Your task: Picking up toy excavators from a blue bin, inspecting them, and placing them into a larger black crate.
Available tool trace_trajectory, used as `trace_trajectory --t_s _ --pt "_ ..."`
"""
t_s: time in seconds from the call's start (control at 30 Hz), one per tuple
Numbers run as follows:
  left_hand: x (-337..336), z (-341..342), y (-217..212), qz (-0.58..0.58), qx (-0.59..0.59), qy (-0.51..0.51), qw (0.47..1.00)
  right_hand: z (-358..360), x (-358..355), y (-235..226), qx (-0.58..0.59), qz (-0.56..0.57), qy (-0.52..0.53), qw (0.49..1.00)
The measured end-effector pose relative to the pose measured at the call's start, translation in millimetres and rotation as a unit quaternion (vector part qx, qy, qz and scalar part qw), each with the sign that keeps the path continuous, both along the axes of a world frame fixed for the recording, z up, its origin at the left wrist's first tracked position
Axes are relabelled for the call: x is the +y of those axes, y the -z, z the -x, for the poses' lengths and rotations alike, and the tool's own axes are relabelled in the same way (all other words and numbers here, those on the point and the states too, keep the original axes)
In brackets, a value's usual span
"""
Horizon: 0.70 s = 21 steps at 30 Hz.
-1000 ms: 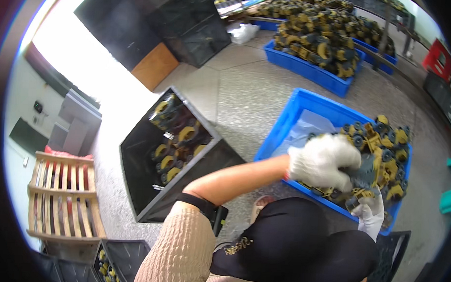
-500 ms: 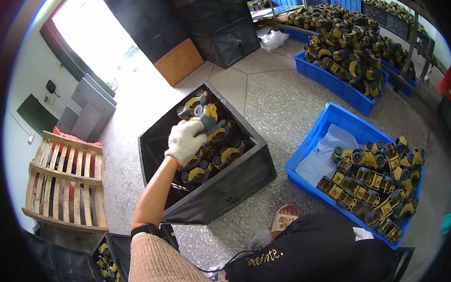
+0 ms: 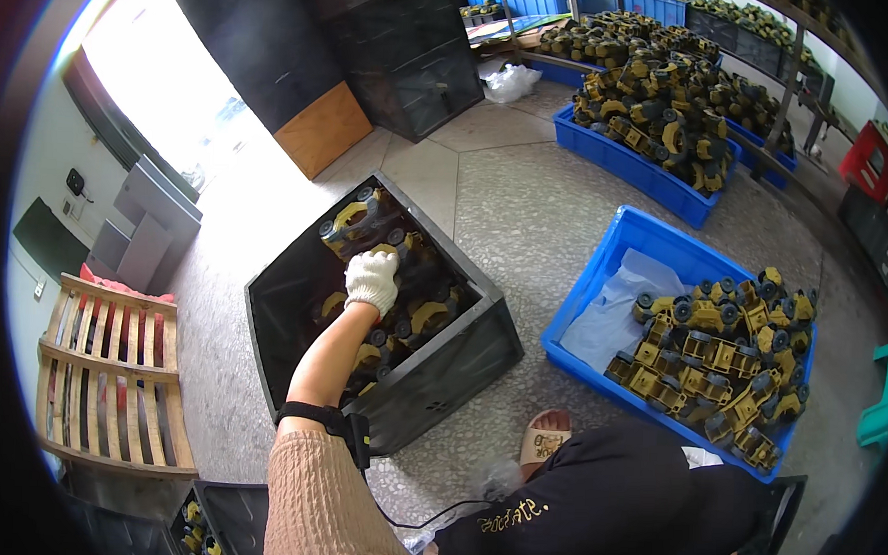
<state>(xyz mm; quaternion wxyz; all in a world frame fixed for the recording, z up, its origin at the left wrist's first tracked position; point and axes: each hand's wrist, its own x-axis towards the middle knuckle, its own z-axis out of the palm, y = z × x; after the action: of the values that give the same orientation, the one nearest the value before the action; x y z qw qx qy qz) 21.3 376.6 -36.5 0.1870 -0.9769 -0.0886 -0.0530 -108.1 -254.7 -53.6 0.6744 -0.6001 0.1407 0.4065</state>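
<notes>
My left hand (image 3: 372, 280), in a white knitted glove, reaches down into a black crate (image 3: 430, 390) standing on the floor. Its fingers are curled over a yellow-and-dark toy truck (image 3: 386, 248), most of which the glove covers. Another toy truck (image 3: 356, 222) lies just beyond, near the crate's far corner. More trucks of the same kind lie in the crate around and beneath the hand. On my left forearm is a black strap with a small device (image 3: 358, 439). My right hand does not show.
To the right, a blue tray (image 3: 570, 355) holds many toy trucks and a sheet of clear plastic (image 3: 614, 308). Beyond stands another heaped blue tray (image 3: 624, 166). A wooden pallet (image 3: 113, 372) leans at left. Black crates (image 3: 403, 61) are stacked at the back; a green stool (image 3: 880, 395) is far right.
My left hand has lowered the toy truck from above the pile onto the trucks inside the crate. The whole view has shifted slightly.
</notes>
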Motion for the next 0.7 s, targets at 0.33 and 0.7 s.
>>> trace_trajectory --t_s 0.33,0.7 --pt "-26.8 13.6 -9.1 0.033 -0.08 0.039 0.995 7.6 -20.3 16.9 -0.007 -0.068 0.034 0.997" --pt "-245.2 0.9 -136.7 0.194 -0.316 0.375 0.85 -1.9 -20.9 6.0 -0.101 0.009 -0.11 0.989"
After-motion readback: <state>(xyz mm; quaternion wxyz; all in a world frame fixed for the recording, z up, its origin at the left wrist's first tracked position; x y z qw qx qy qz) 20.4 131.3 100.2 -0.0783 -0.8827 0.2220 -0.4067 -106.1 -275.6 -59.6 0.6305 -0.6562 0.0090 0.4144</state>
